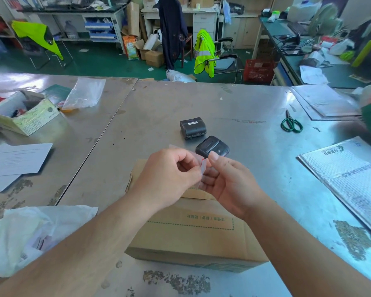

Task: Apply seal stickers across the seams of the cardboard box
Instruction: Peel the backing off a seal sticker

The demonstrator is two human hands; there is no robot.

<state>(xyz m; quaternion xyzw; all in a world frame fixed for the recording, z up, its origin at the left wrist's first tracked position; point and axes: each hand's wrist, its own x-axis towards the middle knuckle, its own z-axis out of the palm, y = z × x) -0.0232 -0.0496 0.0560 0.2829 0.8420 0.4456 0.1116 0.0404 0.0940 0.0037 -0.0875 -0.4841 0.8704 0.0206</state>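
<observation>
I counted one cardboard box [193, 228] under my two hands, left [167, 174] and right [227, 181]; one sticker [203, 167] between them; two small black printers [192, 127] [212, 146]; one pair of green scissors [291, 123]

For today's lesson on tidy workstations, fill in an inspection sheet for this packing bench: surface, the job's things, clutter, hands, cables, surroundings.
Surface: metal table, scuffed, with worn patches near the front edge.
Job's things: closed cardboard box in front of the person; small seal sticker held above it, not yet on the box.
Clutter: two black label printers, green scissors, padded mailer, open small carton, papers, plastic bags.
Hands: left hand and right hand both pinch the sticker.
Cables: nothing seen on the table.
Surroundings: desks, chairs with hi-vis vests, red crate, green floor.
</observation>
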